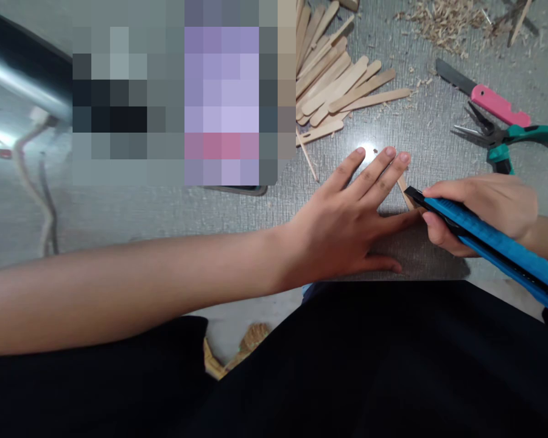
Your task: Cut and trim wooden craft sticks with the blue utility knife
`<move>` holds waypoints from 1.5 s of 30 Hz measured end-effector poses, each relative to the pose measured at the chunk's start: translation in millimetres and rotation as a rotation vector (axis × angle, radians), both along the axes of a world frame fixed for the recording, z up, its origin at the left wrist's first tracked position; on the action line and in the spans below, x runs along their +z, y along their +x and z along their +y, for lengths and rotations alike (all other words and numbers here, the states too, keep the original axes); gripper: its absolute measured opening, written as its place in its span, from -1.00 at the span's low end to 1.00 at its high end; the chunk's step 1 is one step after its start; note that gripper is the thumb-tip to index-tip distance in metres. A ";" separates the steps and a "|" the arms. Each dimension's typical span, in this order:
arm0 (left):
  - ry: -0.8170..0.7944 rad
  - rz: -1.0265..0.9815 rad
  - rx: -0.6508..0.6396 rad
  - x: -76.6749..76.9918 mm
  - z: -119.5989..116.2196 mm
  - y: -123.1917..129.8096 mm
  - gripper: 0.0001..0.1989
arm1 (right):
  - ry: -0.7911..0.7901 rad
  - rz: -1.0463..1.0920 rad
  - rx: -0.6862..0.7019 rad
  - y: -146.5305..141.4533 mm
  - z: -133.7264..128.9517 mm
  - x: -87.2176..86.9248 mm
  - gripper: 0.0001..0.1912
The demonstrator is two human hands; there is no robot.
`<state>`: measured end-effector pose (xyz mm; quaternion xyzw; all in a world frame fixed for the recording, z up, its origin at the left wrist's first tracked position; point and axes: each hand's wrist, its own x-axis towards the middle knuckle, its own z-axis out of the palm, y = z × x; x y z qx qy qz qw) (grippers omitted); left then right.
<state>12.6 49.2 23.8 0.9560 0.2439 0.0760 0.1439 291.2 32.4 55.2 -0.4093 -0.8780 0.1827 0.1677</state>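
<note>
Counter point(155, 216): grey, textured, spans most of what we see. Dark clothing point(393, 365) fills the bottom, below the counter's near edge. Left forearm point(164, 274) comes in from the left side, bare, roughly level. Black tube point(18, 42) at upper left, shiny, a pale cable point(31, 182) hanging just below it. Pixelation covers a block left of the sticks; we can't tell what lies there.

Sticks point(342, 91): wooden, flat, round-ended, fanned in a loose overlapping heap beyond the left hand. Hands are apart as a pair, only just beside each other where the left index finger nears the right thumb; we can't tell if they touch. Left hand point(338, 222) lies palm down, fingers spread, thumb out toward the near edge. Cutter point(506, 246): blue, black-nosed, slanting up to the left. Right hand point(502, 204) is clamped around it, thumb below, fingers above.

Shavings point(438, 24) are heaped at the top, loose bits scattered lower. Pliers point(495, 135) have green-and-black handles and lie beyond the right hand, jaws parted. Pink knife point(500, 104) lies just past them, grey blade pointing up-left. Thin sliver point(308, 157) sits by the heap's near side. Single stick point(402, 184): on the counter between the hands, at the cutter's nose, lower end partly hidden by the left index finger.
</note>
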 end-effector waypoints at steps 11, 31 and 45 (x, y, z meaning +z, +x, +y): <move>-0.014 -0.009 -0.012 2.6 1.4 -0.4 -0.02 | 0.225 0.025 0.062 -5.7 4.1 2.5 -0.95; -0.142 -0.099 -0.126 -8.1 22.0 -2.1 -0.51 | 0.218 -0.009 0.309 9.7 23.3 -7.5 -0.89; 0.047 -0.403 -0.146 -14.1 26.2 -5.6 -0.75 | 0.195 -0.015 0.395 13.2 30.0 -0.9 -0.92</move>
